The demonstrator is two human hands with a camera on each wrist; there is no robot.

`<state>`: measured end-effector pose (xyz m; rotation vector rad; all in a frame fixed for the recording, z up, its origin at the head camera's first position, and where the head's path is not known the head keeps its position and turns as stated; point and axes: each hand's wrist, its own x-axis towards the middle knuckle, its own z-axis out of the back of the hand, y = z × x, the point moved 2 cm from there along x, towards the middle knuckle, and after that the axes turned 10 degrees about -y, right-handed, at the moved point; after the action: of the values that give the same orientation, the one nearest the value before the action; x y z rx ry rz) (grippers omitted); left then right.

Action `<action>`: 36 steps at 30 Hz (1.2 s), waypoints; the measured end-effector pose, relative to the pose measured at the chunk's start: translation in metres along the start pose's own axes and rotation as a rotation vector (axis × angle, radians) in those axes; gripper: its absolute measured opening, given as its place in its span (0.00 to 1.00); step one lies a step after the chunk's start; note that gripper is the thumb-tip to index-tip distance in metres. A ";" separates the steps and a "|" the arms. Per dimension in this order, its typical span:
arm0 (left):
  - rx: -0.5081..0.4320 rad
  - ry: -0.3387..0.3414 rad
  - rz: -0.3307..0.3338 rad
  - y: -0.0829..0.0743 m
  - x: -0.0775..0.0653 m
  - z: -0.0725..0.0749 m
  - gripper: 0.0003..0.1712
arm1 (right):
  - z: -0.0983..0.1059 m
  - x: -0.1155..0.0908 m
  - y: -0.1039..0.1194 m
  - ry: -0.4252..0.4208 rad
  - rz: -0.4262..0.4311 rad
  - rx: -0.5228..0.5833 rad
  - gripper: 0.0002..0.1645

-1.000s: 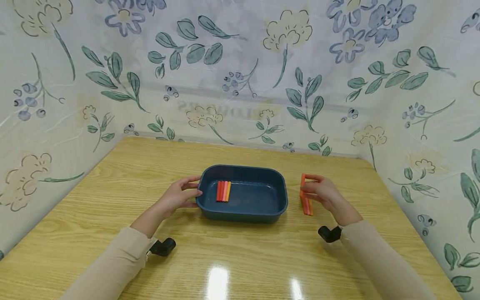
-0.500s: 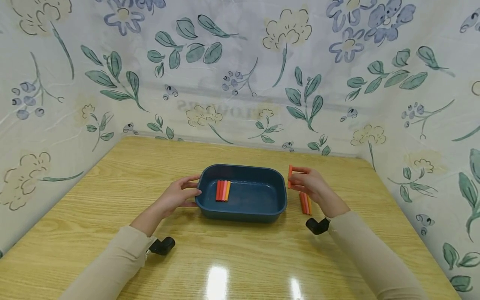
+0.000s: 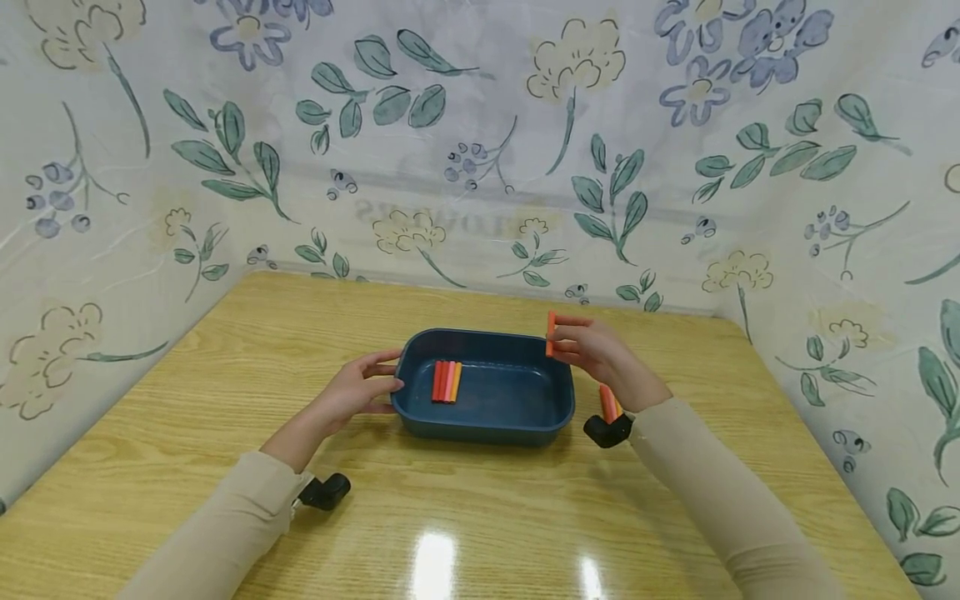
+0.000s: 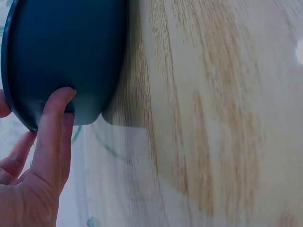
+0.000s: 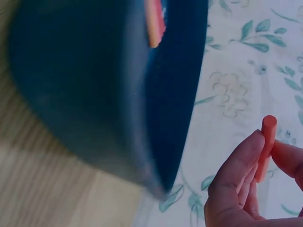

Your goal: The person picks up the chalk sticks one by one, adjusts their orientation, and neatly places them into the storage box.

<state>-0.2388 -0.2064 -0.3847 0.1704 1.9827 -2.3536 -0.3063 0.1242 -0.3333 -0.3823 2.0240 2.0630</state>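
My left hand [image 3: 348,396] grips the left end of a dark blue rectangular tub [image 3: 480,435], thumb over the rim and fingers against the outer wall [image 4: 71,52]. Several red, pink and yellow-orange sticks [image 3: 446,382] lie side by side in the tub's left part. Between thumb and fingers, my right hand [image 3: 603,354] pinches a plain round orange-red stick [image 5: 266,151], shaped like a crayon. It is held upright at the tub's back right rim. More sticks [image 3: 609,400] lie on the table right of the tub, partly hidden by the right wrist's camera mount.
The wood-grain table [image 3: 480,508] runs up to a floral cloth [image 3: 480,167] at the back and both sides. Black camera mounts [image 3: 326,492] stick out from both wrists, the right one close to the loose sticks.
My right hand has carried the orange-red stick up and left, from the loose sticks on the table to the tub's back right rim. The left hand and tub stay put.
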 end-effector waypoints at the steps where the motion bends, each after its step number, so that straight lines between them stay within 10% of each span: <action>1: -0.001 0.000 0.002 0.000 0.000 0.000 0.36 | -0.003 0.000 0.002 0.005 -0.009 0.006 0.33; 17: -0.004 -0.010 0.009 0.001 -0.001 0.001 0.35 | -0.056 0.022 0.010 0.084 -0.184 0.117 0.28; 36: -0.011 -0.004 0.004 0.000 0.000 0.000 0.36 | -0.097 0.040 -0.011 0.282 -0.288 -0.092 0.11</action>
<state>-0.2384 -0.2067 -0.3845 0.1691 1.9919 -2.3381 -0.3376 0.0267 -0.3586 -0.9703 1.8829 2.0163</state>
